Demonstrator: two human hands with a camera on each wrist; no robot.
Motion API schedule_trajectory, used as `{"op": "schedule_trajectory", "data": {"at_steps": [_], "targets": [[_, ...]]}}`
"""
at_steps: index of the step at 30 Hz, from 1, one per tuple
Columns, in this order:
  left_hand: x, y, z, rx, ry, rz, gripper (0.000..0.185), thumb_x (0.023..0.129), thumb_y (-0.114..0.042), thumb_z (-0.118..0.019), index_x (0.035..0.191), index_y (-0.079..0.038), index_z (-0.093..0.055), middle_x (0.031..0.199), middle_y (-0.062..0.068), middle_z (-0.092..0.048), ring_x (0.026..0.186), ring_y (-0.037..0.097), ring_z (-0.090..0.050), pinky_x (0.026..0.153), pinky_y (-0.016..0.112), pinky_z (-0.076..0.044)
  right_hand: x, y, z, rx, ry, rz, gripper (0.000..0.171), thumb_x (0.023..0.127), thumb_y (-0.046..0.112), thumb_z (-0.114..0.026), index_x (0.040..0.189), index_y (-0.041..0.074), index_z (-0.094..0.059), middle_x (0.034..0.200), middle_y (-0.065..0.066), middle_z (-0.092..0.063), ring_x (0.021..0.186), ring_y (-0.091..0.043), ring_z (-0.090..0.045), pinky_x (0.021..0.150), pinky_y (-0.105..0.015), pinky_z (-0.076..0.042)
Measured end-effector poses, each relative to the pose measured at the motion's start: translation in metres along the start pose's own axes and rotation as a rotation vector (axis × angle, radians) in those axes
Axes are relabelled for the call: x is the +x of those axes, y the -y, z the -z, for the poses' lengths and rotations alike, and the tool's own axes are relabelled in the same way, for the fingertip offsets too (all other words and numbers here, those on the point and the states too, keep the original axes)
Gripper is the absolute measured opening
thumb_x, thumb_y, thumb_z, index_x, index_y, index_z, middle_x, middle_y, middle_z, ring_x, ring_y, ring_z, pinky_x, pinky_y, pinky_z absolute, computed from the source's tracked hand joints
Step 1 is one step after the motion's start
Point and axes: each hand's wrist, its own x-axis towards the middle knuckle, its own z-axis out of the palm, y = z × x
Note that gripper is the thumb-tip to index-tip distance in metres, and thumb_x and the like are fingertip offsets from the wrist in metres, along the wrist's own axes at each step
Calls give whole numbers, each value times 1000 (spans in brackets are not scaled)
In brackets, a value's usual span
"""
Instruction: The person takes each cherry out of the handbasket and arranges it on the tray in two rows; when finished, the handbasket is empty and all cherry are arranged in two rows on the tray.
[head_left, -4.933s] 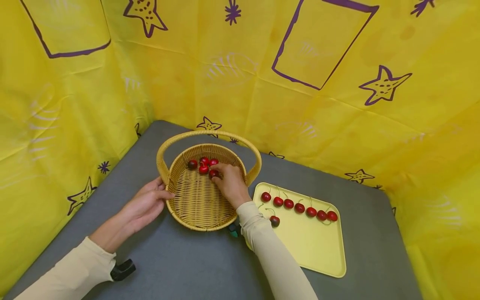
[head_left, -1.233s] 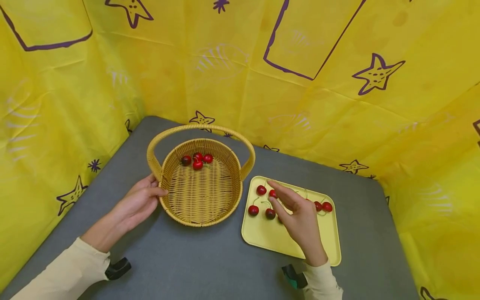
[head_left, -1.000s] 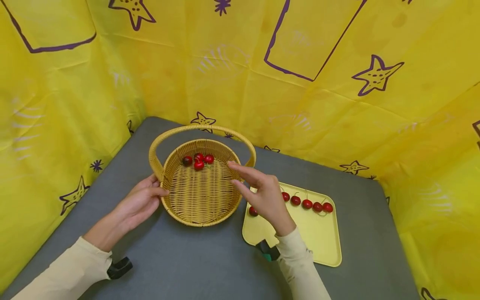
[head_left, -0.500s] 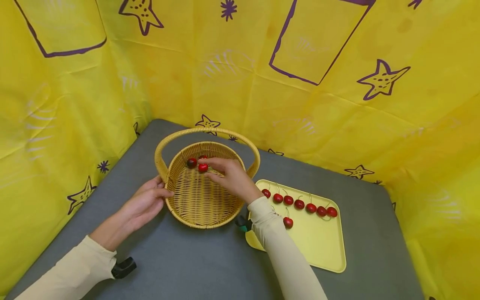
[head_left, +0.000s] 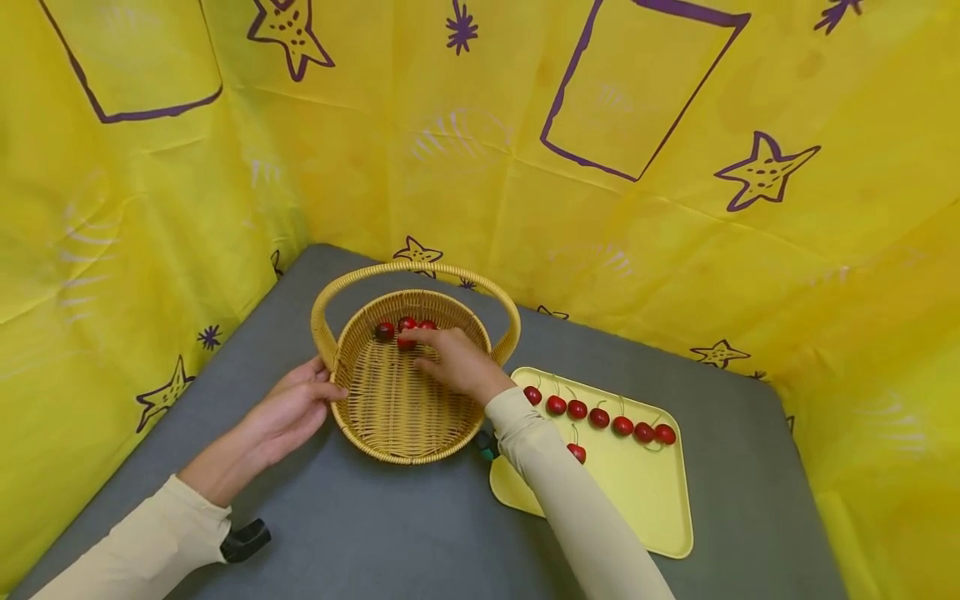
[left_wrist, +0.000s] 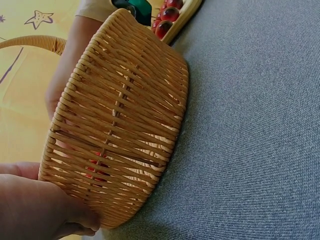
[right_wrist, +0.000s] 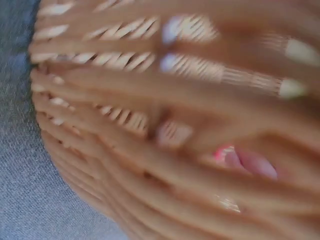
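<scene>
Right hand (head_left: 461,362) entered one basket (head_left: 375,412), four cherries (head_left: 385,332) showing inside.

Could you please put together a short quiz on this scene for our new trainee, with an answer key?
1. Which hand holds the wicker basket by its rim?
2. True or false: the right hand has its fingers inside the basket, close to red cherries.
3. How many cherries form the row along the far edge of the yellow tray?
A) four
B) seven
C) ten

Key:
1. The left hand, at the basket's left side.
2. True.
3. B; one more cherry shows nearer the person, partly behind the right sleeve.
</scene>
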Motion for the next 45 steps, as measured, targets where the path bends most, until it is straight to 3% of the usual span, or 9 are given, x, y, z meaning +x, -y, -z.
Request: {"op": "schedule_trajectory", "data": {"at_steps": [9, 20, 27, 32, 39, 45], "targets": [[-1, 2, 1, 1, -4, 13, 91, 96, 18, -39, 166, -2, 17, 175, 19, 8, 161, 30, 6, 130, 46, 2, 3, -4, -7, -49, 30, 6, 41, 101, 10, -72, 141, 15, -69, 127, -2, -74, 91, -15, -63, 82, -23, -51], [1, 0, 0, 2, -7, 5, 92, 96, 18, -39, 166, -3, 16, 176, 18, 9, 161, 29, 6, 130, 46, 2, 3, -6, -11, 19, 47, 57, 32, 99, 15, -76, 130, 13, -76, 125, 2, -76, 111, -15, -70, 93, -24, -55], [1, 2, 0, 17, -5, 8, 91, 96, 18, -39, 165, -1, 16, 175, 21, 6, 161, 31, 4, 130, 47, 1, -7, 3, -2, 40, -6, 73, 35, 98, 15, -77, 133, 13, -75, 126, 3, -76, 115, -10, -69, 97, -23, -55], [-1, 1, 1, 24, -12, 8, 91, 96, 17, -40, 165, -1, 17, 175, 22, 7, 161, 31, 5, 130, 47, 1, -21, 25, 18, 79, -51, 67, 41, 100, 18, -75, 141, 18, -71, 133, 2, -73, 124, -11, -67, 106, -28, -53], [-1, 1, 2, 20, -7, 6, 91, 97, 17, -40, 165, -2, 18, 175, 20, 9, 161, 30, 6, 130, 46, 0, -59, 56, 45, 134, -187, 114, 43, 97, 13, -77, 139, 24, -72, 127, 8, -75, 117, -3, -68, 99, -25, -56], [1, 0, 0, 13, 3, 5, 91, 97, 18, -39, 165, -1, 18, 175, 21, 9, 161, 30, 7, 130, 45, 0, -103, 63, 65, 250, -315, 123, 45, 97, 14, -77, 140, 25, -71, 137, 10, -70, 121, -5, -67, 98, -30, -59]]}}
